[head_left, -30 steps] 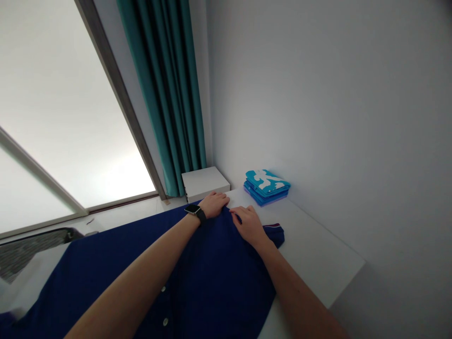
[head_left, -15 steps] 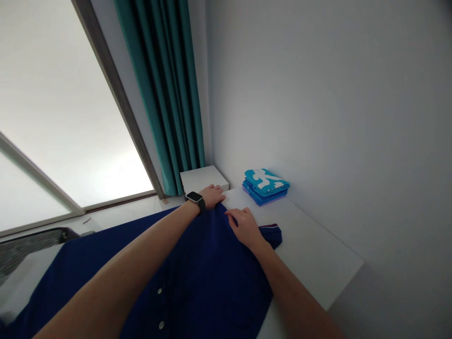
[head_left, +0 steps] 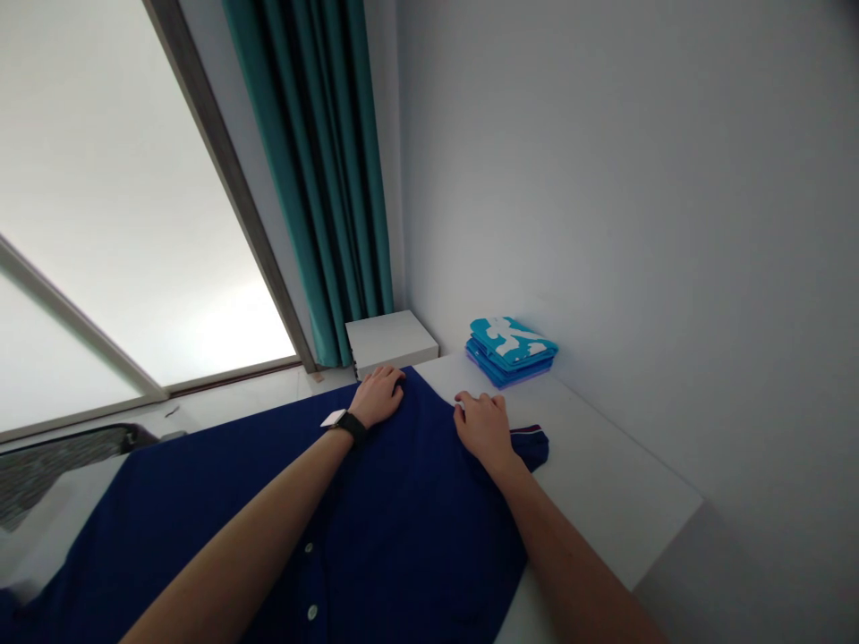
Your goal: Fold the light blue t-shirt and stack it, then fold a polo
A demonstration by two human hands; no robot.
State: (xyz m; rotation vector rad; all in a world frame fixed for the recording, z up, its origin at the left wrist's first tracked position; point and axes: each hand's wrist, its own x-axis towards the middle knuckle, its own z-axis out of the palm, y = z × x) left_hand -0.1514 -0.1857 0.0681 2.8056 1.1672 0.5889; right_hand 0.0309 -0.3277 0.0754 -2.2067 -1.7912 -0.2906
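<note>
- Left hand point(head_left: 377, 395): lies on the far edge of the shirt, fingers close together and lightly curled, with no pinch showing. A black-strapped watch point(head_left: 349, 427) sits on the wrist.
- Right hand point(head_left: 480, 427): rests on the shirt's right edge, fingers slightly curled and fingertips at the fold, just above the table. I cannot tell whether they pinch the cloth.
- Navy shirt point(head_left: 409, 501): spreads flat under both hands and forearms, running from the table's far end toward the near left, and is cut off by the frame there. A line of white buttons point(head_left: 312, 612) runs down its near part, between the forearms.
- Sleeve end point(head_left: 533, 447): a navy flap with a red-and-white trimmed edge pokes out to the right of the right hand, lying on the table.
- White table point(head_left: 604, 483): bears the shirt and runs along the wall on the right.
- Folded stack point(head_left: 511, 351): blue and turquoise clothes with a white pattern, at the table's far end against the wall, well beyond the right hand.
- White box point(head_left: 390, 342): stands just past the far end of the table, in the corner.
- Teal curtain point(head_left: 315, 161): hangs at the far left of the corner, beside a bright window point(head_left: 134, 224).
- Grey wall point(head_left: 604, 179): fills the right side.
</note>
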